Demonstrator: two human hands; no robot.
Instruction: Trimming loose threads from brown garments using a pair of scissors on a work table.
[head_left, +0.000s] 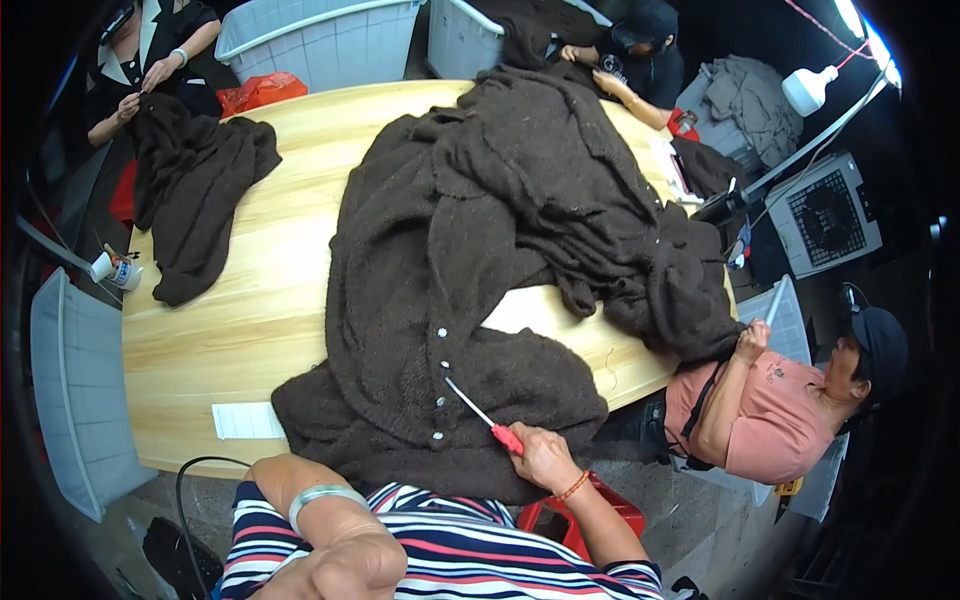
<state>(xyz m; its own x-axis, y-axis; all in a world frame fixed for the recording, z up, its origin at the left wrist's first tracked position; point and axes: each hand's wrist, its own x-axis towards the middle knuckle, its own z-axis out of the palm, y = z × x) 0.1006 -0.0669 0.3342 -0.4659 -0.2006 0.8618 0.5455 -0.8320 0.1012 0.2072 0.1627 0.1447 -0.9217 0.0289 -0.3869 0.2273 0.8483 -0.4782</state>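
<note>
A dark brown fuzzy knit garment (pixel 390 250) lies spread over the table in front of me. Several shiny round buttons (pixel 440 402) run in a line down its near part. In my right hand (pixel 546 458) is a red-handled tool with a long thin metal shaft (pixel 505 437); the fingers are closed round the handle. Its tip rests on or just over the cloth, beside the buttons. My left hand (pixel 350 568) is raised close to the camera at the lower edge, bent back from the garment. Its fingers are partly cut off, so whether it holds anything is hidden.
Three co-workers handle dark cloth around the wooden table (pixel 285 185): far left, far right and right. A white paper slip (pixel 248 421) lies by the garment. A small white tub (pixel 124 274) stands at the left edge. Large plastic bins (pixel 320 40) surround the table.
</note>
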